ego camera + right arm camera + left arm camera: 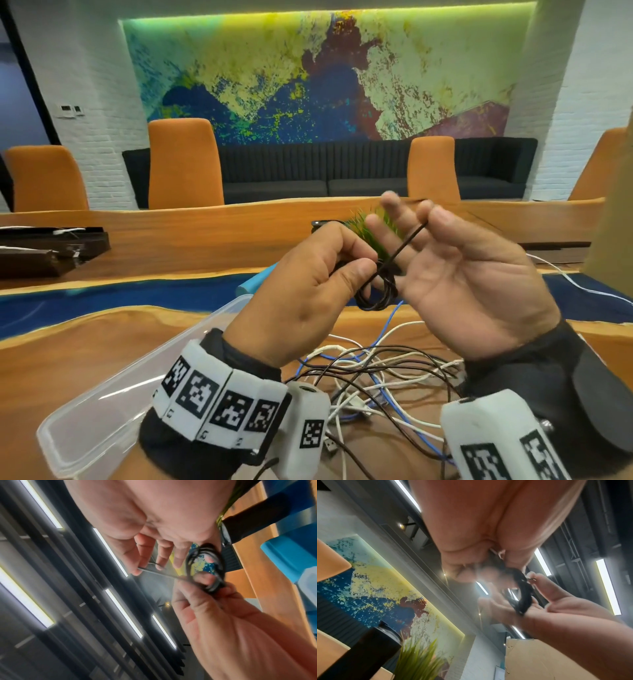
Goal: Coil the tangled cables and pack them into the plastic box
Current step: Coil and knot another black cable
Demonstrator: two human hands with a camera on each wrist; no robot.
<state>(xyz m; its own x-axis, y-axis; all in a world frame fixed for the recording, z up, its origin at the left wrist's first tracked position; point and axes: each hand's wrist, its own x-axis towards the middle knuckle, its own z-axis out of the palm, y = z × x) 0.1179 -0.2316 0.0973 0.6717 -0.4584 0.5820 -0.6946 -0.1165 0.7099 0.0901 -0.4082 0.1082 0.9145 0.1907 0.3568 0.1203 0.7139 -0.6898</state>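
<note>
The clear plastic box (113,404) lies on the wooden surface (68,342) left of the cable tangle, its mouth up, likely kept there so a finished coil can drop straight in; whether anything is in it I cannot tell. Above the tangle and just right of the box, the left hand (308,294) grips a small black cable coil (376,291), thumb and curled fingers (204,578) pinching the loops together so they cannot spring apart. From that pinch a straight length of the same black cable runs up to the right hand (462,274), whose fingers (137,555) are spread and mostly straight, the free end caught between two of them; this looks like the last turn being wrapped round the bundle to bind it. Directly under both hands the cable tangle (376,377) of white, black and blue leads lies on the surface, not yet coiled. A further white cable (582,287) trails away right of the tangle. So the job seems at an early stage
</note>
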